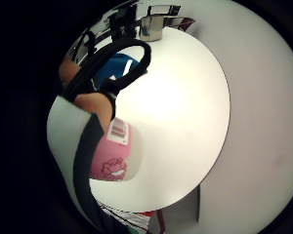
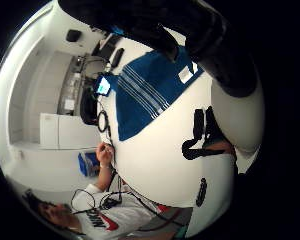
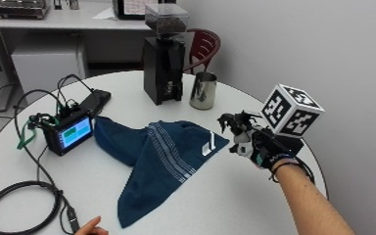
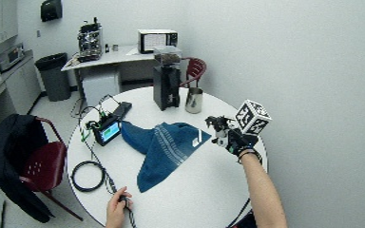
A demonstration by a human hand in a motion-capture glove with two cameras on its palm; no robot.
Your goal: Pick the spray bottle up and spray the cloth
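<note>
In the outside view my gloved right hand (image 3: 266, 147) is raised just above the round white table (image 3: 240, 196), at its right side. Its fingers are curled around a spray bottle (image 3: 239, 133) with a black trigger head and a white body. The nozzle faces left toward the blue striped cloth (image 3: 155, 152), which lies crumpled in the middle of the table a short way from the nozzle. The little finger side palm view shows the bottle's pink label (image 1: 115, 158) close to the palm, with the cloth (image 1: 115, 66) beyond. In the thumb side palm view the cloth (image 2: 145, 90) lies spread on the table.
A black coffee grinder (image 3: 164, 58) and a metal cup (image 3: 203, 90) stand at the back of the table. A small screen device (image 3: 71, 132) with cables (image 3: 18, 196) sits at the left. A bare left hand (image 3: 90, 227) rests at the front edge.
</note>
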